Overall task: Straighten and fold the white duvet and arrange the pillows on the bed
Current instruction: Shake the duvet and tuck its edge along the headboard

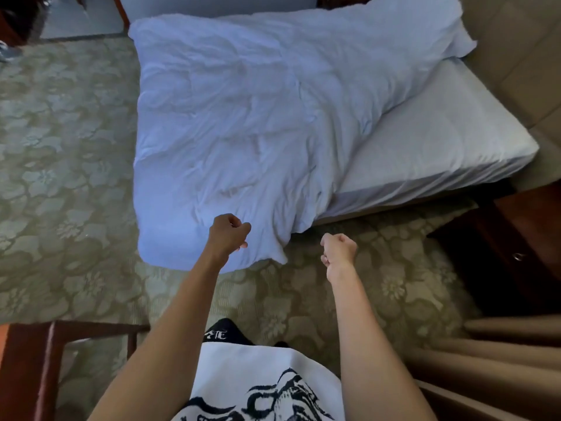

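Here, the white duvet [243,117] is seen spread crumpled across the bed [440,141], covering its left part and hanging over the near edge down to the patterned carpet [60,177]; the right strip of the mattress is left bare. The left hand [229,235] is held over the duvet's near hanging edge with fingers curled; whether fabric is pinched cannot be told. The right hand [338,249] is held above the carpet, just right of the duvet's corner, closed into a fist with nothing gripped. The hands are held apart. A dark nightstand [516,247] is located at right.
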Demonstrator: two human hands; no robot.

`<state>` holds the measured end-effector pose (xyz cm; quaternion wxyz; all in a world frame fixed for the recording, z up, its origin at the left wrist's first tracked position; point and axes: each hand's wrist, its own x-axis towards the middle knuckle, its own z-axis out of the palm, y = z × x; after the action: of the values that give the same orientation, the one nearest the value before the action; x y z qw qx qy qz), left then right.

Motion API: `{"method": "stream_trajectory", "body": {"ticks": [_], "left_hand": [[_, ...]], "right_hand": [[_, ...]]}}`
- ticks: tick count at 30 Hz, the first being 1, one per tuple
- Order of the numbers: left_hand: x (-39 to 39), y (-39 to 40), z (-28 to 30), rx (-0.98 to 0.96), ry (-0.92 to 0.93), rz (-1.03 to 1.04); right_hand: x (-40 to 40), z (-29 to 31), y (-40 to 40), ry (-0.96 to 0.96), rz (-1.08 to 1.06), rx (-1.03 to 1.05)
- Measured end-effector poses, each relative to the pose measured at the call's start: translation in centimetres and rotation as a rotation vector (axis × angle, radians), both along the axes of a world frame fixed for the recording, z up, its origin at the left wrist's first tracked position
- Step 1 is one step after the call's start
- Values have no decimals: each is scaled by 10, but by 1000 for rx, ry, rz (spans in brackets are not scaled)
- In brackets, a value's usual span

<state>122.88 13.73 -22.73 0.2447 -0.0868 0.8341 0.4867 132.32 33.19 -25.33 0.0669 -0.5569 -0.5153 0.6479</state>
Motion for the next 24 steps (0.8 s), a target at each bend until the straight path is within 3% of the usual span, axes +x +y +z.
{"method": "stream_trajectory", "body": {"ticks": [14,20,24], "left_hand": [[-76,234,-37,5,-37,-293],[-150,358,-50,-25,-30,-421],[-218,421,-34,-1,4,-420]], "right_hand": [[-11,-24,187,-141,-217,296],[-72,-13,294,-263,-234,409],[-144,5,356,-199,-218,470]]}}
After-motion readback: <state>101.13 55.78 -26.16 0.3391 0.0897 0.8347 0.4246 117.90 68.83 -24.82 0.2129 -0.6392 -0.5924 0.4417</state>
